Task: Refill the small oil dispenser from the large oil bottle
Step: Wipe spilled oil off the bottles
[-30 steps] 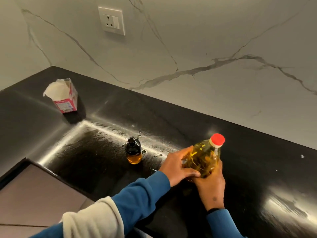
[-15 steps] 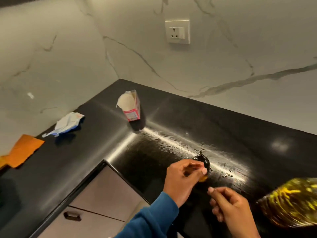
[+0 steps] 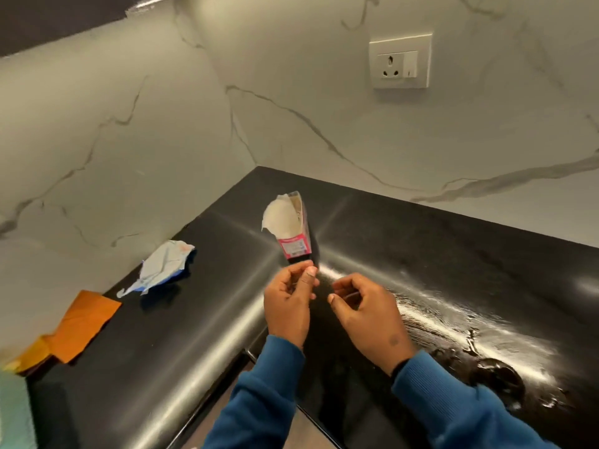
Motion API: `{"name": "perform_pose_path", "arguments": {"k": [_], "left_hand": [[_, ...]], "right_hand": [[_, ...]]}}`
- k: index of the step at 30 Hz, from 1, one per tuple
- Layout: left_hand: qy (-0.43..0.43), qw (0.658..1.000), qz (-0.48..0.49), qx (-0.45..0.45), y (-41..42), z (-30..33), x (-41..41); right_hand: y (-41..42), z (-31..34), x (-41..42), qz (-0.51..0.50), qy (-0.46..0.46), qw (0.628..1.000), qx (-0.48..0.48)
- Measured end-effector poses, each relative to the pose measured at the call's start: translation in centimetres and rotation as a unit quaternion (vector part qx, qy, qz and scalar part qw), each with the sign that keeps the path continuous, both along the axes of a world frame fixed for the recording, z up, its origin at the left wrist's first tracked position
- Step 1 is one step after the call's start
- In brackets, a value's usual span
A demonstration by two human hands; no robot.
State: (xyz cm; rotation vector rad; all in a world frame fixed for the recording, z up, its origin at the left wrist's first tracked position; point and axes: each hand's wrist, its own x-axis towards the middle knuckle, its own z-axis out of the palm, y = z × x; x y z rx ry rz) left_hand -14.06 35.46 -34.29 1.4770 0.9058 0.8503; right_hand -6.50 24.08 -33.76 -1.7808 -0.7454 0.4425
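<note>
1. The view has swung left since half a second ago: the large oil bottle, which was blurred at the right edge, is no longer in view, and the small oil dispenser that the left hand was touching is not plainly visible either (a dark round shape low on the right may be it, but it is too dim to tell).
2. The left hand [image 3: 287,304] is hovering over the black countertop [image 3: 453,254] with fingers curled and the thumb raised; whether it is pinching anything cannot be told.
3. The right hand [image 3: 364,307] is hovering just beside it, apart from it, fingers curled inward; something thin may be lying between its fingers, but that is unclear.
4. Judging from this, the refill is not yet under way: neither hand is gripping a bottle, and both task items are sitting off to the right.
5. An opened pink carton [image 3: 291,230] is standing just beyond the hands, near the corner.
6. A crumpled white and blue wrapper [image 3: 162,267] is lying further left, with an orange cloth [image 3: 77,328] near the left edge.
7. A wall socket [image 3: 400,61] is sitting on the marble backsplash, above.
8. Nothing is blocking the hands; greasy smears are shining on the counter at right.
</note>
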Motion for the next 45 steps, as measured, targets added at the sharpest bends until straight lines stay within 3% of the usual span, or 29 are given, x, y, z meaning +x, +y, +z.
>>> {"name": "perform_pose_path", "arguments": {"k": [8, 12, 16, 23, 27, 35, 40, 45], "left_hand": [[0.034, 0.993, 0.087, -0.066, 12.5, 0.0, 2.5], [0.065, 0.980, 0.098, -0.161, 16.5, -0.9, 4.5], [0.076, 0.973, 0.107, -0.188, 18.4, -1.6, 5.9], [0.057, 0.967, 0.121, -0.216, 19.5, -2.3, 6.1], [0.021, 0.970, 0.122, -0.207, 19.9, -2.2, 5.9], [-0.026, 0.972, 0.162, -0.170, 19.7, -0.6, 6.0], [-0.065, 0.972, 0.159, -0.157, 18.0, 1.1, 6.3], [-0.093, 0.982, 0.115, -0.118, 14.4, 4.0, 6.5]], "right_hand": [[13.2, -2.2, 3.3, 0.080, -0.192, 0.976, -0.067], [19.6, -2.8, 4.8, 0.139, -0.294, 0.926, -0.192], [23.2, -4.2, 5.3, 0.195, -0.299, 0.893, -0.274], [24.7, -5.1, 5.5, 0.222, -0.258, 0.885, -0.316], [24.2, -4.0, 6.1, 0.211, -0.225, 0.917, -0.252], [23.1, -1.7, 7.1, 0.080, -0.083, 0.993, -0.037], [21.3, 0.6, 7.2, -0.018, -0.010, 0.998, 0.067], [17.5, 3.7, 6.9, -0.117, 0.071, 0.978, 0.158]]}}
